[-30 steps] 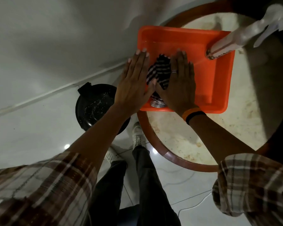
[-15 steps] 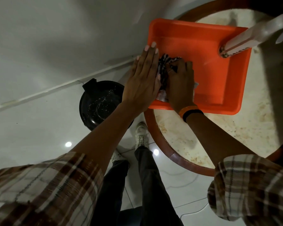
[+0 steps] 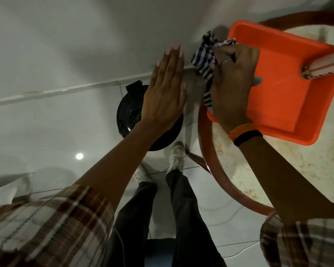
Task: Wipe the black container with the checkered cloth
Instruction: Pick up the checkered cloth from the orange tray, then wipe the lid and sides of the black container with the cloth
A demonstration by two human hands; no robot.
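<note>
The black container (image 3: 130, 114) stands on the white floor beside the round table, its dark inside speckled with bright droplets. My left hand (image 3: 167, 87) hovers flat above it with fingers straight and together, holding nothing and hiding its right part. My right hand (image 3: 232, 79) is closed around the checkered black-and-white cloth (image 3: 205, 58), bunched and lifted at the left rim of the orange tray (image 3: 289, 105). Part of the cloth hangs down below my fist.
The orange tray sits on a round stone-topped table (image 3: 278, 180) with a brown rim. A white spray bottle (image 3: 324, 66) lies with its base in the tray's right side. My shoes (image 3: 175, 160) stand on the tiled floor next to the container. A white wall rises behind.
My right hand has closed on the cloth and lifted it from the tray bottom to the tray's left rim. My left hand has left the tray and moved left, over the black container.
</note>
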